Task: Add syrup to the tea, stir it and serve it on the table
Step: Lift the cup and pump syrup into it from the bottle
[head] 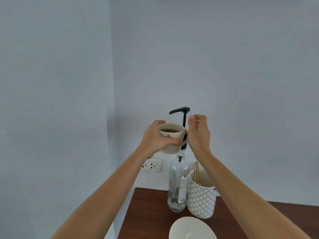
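I am holding the tea mug (pixel 171 138) in my left hand (pixel 155 137) under the pump spout (pixel 179 110) of the syrup bottle (pixel 177 183) at twelve o'clock on the bench (pixel 150 213), keeping it level and centred while my right hand (pixel 198 133), empty and loosely curled, is nearing the pump head for a slow press.

Two bare forearms, no sleeves, unadorned.

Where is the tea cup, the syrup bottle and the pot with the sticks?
tea cup (pixel 173 135), head view, its front wall.
syrup bottle (pixel 176 185), head view, its glass body.
pot with sticks (pixel 201 202), head view, its patterned side.
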The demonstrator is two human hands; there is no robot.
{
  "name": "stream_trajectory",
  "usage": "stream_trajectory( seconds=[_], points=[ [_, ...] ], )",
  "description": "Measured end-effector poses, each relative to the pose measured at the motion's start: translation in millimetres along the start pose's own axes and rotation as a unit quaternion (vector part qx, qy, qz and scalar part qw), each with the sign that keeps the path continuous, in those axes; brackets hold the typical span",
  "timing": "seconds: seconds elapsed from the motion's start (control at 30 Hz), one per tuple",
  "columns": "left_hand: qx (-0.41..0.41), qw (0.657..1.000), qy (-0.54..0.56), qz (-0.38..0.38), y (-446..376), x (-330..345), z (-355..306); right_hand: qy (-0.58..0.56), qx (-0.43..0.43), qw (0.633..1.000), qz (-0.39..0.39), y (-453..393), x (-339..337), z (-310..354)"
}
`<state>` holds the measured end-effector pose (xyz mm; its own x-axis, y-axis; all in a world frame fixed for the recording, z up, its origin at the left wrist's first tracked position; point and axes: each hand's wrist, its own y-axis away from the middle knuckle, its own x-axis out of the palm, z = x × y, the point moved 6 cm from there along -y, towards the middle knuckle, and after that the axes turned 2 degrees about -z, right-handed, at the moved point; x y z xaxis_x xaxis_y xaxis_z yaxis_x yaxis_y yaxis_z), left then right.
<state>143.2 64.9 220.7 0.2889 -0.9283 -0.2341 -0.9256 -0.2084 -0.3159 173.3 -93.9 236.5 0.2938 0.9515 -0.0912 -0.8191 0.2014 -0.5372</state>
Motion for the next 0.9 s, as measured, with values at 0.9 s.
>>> stream_trajectory(
  seconds=[0.9],
  points=[
    [-0.02, 0.989, -0.008, 0.149, 157.2, 130.3, 193.7, 0.003, 0.23, 0.968, 0.101, 190.1, -86.0, -213.5]
  ],
)
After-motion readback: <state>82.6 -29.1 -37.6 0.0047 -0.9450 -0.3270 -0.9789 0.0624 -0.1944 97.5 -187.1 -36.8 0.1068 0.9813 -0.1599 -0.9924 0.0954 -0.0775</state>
